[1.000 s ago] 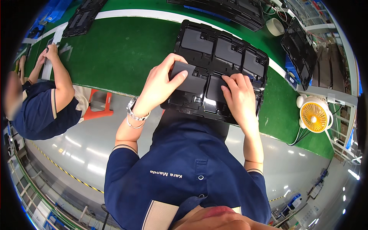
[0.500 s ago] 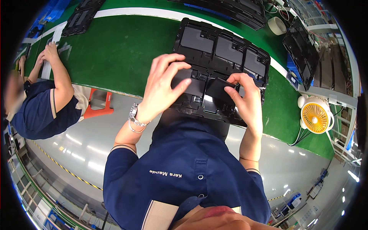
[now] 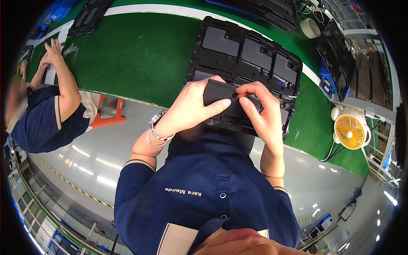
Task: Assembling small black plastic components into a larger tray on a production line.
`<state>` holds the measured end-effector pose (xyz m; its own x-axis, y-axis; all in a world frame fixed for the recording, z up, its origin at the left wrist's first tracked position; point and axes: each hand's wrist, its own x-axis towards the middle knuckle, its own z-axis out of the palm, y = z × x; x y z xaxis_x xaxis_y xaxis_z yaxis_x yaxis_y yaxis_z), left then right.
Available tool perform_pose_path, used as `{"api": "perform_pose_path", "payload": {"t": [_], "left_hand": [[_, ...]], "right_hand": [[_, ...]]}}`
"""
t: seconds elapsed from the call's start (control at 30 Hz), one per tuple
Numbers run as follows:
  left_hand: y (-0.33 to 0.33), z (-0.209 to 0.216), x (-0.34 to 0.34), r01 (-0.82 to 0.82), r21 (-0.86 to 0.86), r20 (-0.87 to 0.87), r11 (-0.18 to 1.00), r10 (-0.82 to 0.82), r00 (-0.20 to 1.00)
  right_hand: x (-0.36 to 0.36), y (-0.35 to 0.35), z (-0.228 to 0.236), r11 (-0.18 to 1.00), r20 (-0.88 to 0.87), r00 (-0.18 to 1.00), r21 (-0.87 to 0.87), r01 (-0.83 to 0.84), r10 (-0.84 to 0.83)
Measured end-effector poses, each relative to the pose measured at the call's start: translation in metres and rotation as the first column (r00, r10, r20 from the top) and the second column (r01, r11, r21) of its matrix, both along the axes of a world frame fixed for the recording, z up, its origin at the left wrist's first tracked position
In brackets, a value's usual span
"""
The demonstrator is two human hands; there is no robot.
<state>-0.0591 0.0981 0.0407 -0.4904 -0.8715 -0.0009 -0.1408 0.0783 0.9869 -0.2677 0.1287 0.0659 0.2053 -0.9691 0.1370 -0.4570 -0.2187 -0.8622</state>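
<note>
A black tray (image 3: pixel 238 65) with several compartments lies on the green bench in front of me, dark flat rectangular pieces (image 3: pixel 256 55) sitting in its far row. Raised over the near row is one dark flat rectangular piece (image 3: pixel 218 92). My left hand (image 3: pixel 191 104) grips its left side, thumb along the near face and fingers behind. My right hand (image 3: pixel 264 111) is closed at the piece's right end, thumb and forefinger pinched near a small black part there. My hands cover much of the near compartments.
A yellow-and-white fan (image 3: pixel 349 132) stands at the right bench edge, with cables below. Stacked black trays (image 3: pixel 267 12) lie at the back, near a roll of tape (image 3: pixel 310 28). Another black tray (image 3: pixel 335 57) leans at right. A co-worker (image 3: pixel 46 114) works at left beside an orange stool (image 3: pixel 108 114).
The dark flat piece has come up out of the near row and moved left. My left hand, open before, has moved right and taken hold of it. The tray has shifted slightly.
</note>
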Motion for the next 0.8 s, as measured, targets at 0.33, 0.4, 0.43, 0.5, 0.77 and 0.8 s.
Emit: {"api": "perform_pose_path", "payload": {"t": [0.33,0.4,0.43,0.5,0.77,0.8], "left_hand": [[-0.0021,0.0011,-0.004,0.027,0.023,0.061,0.999,-0.029,0.998],[-0.0015,0.0006,-0.0044,0.027,0.013,0.065,1.0,-0.028,0.998],[-0.001,0.0007,-0.0044,0.022,0.002,0.073,1.0,-0.022,0.997],[-0.0006,0.0001,-0.0046,0.019,-0.006,0.08,1.0,-0.018,0.997],[-0.0016,0.0003,-0.0044,0.071,-0.04,0.071,0.997,-0.068,0.995],[-0.0015,0.0002,-0.0043,0.071,-0.039,0.071,0.997,-0.068,0.995]], "right_hand": [[0.0068,0.0007,0.0018,0.999,-0.05,0.999,-0.024,0.021,-0.022],[0.0066,0.0003,0.0029,1.0,-0.054,0.998,-0.016,0.016,-0.017],[0.0065,-0.0001,0.0033,1.0,-0.058,0.998,-0.009,0.011,-0.012],[0.006,-0.0004,0.0039,1.0,-0.063,0.998,-0.005,0.009,-0.009],[0.0025,-0.0022,0.0029,0.998,-0.025,0.999,0.059,-0.031,0.032],[0.0026,-0.0024,0.0036,0.997,-0.016,0.999,0.061,-0.036,0.037]]}}
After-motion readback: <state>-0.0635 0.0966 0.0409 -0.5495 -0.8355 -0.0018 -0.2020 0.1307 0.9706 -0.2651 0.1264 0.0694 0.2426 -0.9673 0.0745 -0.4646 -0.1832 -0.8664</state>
